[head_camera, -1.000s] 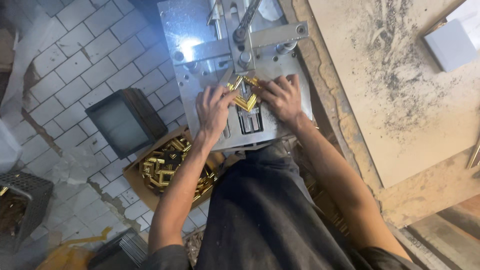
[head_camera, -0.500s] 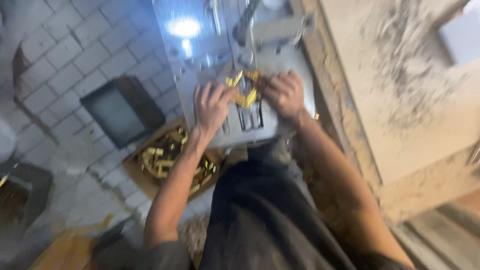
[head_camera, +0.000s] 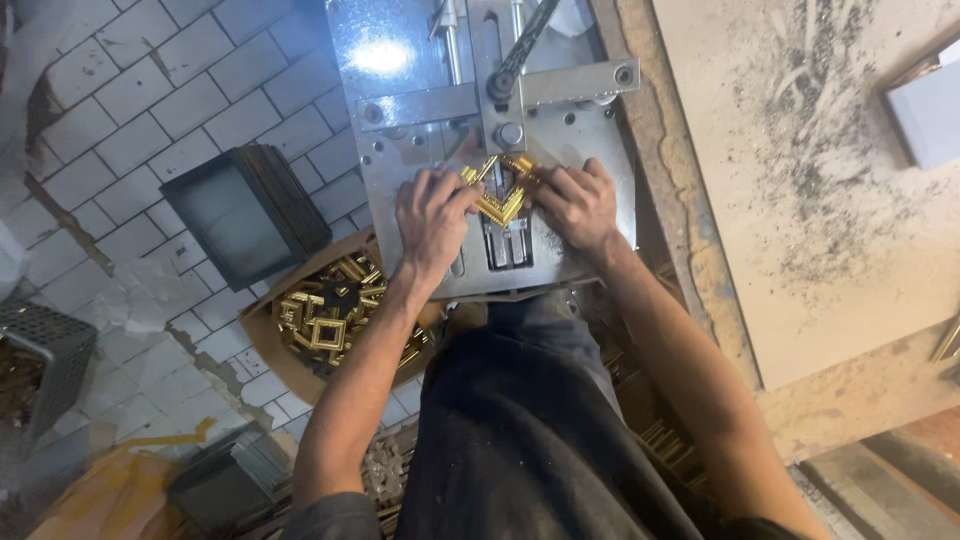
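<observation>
Left hand: the left hand (head_camera: 432, 215) lay palm down on the shiny grey metal press table (head_camera: 400, 130), fingers curled and closed onto the left arm of the gold-coloured moulded frame pieces (head_camera: 497, 196).
Right hand: the right hand (head_camera: 578, 203) lay opposite, fingers bent and pinching the right arm of the same pieces.
Frame pieces: two short gold strips met in a V at the middle of the table, the point toward the person, lying over the dark slot in the plate and just below the round steel clamp head (head_camera: 509, 134).
Clamp: a flat steel crossbar (head_camera: 500, 92) spanned the table above the hands, with a dark lever (head_camera: 525, 45) rising from its centre.
Floor, left: a shallow brown tray of finished small gold square frames (head_camera: 330, 320) sat near the left forearm; a dark rectangular box (head_camera: 245, 210) stood just beyond it on pale tiles.
Right side: a dusty beige board (head_camera: 800, 170) lay beside the machine.
</observation>
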